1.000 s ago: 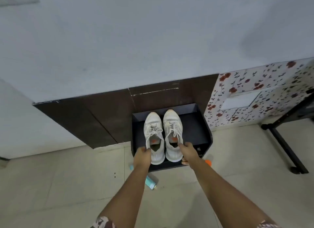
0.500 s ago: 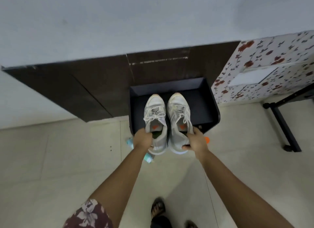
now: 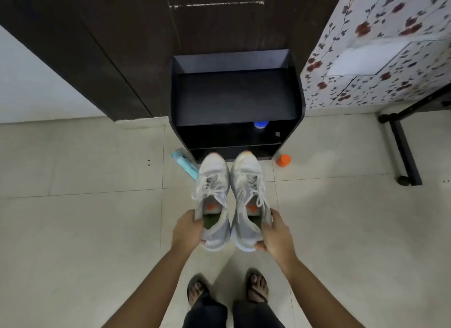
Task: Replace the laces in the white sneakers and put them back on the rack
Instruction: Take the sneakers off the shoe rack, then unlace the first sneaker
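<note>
Nearest, two feet in dark sandals (image 3: pixel 256 288) stood on the pale tiled floor (image 3: pixel 85 230). Just beyond them, the left hand (image 3: pixel 186 230) gripped the left sneaker (image 3: pixel 214 196) at its heel, fingers curled round the collar. The right hand (image 3: pixel 275 235) held the right sneaker (image 3: pixel 249 193) the same way, fingers wrapped about the heel end. Both white shoes hung side by side in the air, almost touching, toes pointing away toward the rack (image 3: pixel 234 93) and slightly blurred. Their pale laces (image 3: pixel 210 186) were threaded, with loose ends trailing.

Farther off, a light-blue bottle (image 3: pixel 183 161) lay on the floor at the rack's near left corner, and an orange cap (image 3: pixel 283 160) sat near its right corner. A blue cap (image 3: pixel 261 124) showed on a lower shelf of the black rack. Behind the rack rose a dark wood panel (image 3: pixel 122 47), with a floral wall (image 3: pixel 378 34) to the right and a black stand (image 3: pixel 402 147) before it.
</note>
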### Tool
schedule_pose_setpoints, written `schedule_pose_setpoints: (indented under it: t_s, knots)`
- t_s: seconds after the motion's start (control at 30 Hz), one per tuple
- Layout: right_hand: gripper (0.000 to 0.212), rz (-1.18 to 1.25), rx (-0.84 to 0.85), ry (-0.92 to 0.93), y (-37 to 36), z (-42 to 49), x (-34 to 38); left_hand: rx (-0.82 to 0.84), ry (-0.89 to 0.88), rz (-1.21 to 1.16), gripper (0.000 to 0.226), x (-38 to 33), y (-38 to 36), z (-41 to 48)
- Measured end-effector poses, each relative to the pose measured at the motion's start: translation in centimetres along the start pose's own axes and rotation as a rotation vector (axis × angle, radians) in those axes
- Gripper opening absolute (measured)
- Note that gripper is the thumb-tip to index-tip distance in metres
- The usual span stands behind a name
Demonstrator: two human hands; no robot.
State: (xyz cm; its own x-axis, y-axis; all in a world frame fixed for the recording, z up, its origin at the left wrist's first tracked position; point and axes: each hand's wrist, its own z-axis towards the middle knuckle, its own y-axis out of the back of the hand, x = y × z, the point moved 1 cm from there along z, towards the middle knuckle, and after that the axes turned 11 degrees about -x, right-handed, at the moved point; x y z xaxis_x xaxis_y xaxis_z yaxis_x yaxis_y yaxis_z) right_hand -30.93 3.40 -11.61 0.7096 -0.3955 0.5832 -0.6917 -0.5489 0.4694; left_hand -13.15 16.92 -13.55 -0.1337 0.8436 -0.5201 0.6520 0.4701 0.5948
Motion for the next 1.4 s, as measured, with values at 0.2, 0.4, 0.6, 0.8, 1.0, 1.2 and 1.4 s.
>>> schedule_pose_setpoints:
  t_s: [0.2,0.4,0.6,0.8,1.0,1.2,1.4]
  knots:
    - [0.040,-0.195,0.000,0.066,-6.1,8.5,-9.7,0.065,-0.004,0.108,0.031,8.5,-8.3,7.5]
    - [0.045,-0.175,-0.030,0.153,-14.0,18.6,-19.8,0.071,-0.119,0.220,0.023,16.8,-18.2,16.8]
    - [0.050,-0.051,-0.117,0.184,-17.2,25.1,-25.5,0.122,-0.206,0.125,0.021,20.4,-24.0,21.9]
    - [0.059,-0.530,-0.259,0.409,-17.2,26.8,-27.2,0.091,-0.269,0.148,0.030,22.7,-26.4,22.4]
    - [0.063,-0.869,-0.258,1.017,-20.4,27.9,-21.9,0.002,-0.550,0.214,0.047,20.1,-26.1,23.1]
    - [0.062,-0.967,-0.241,0.846,-18.6,30.2,-22.5,-0.033,-0.677,0.215,0.039,20.2,-25.9,24.0]
    - [0.040,-0.952,-0.285,0.956,-19.6,28.5,-21.3,-0.074,-0.653,0.215,0.038,21.4,-25.9,23.5]
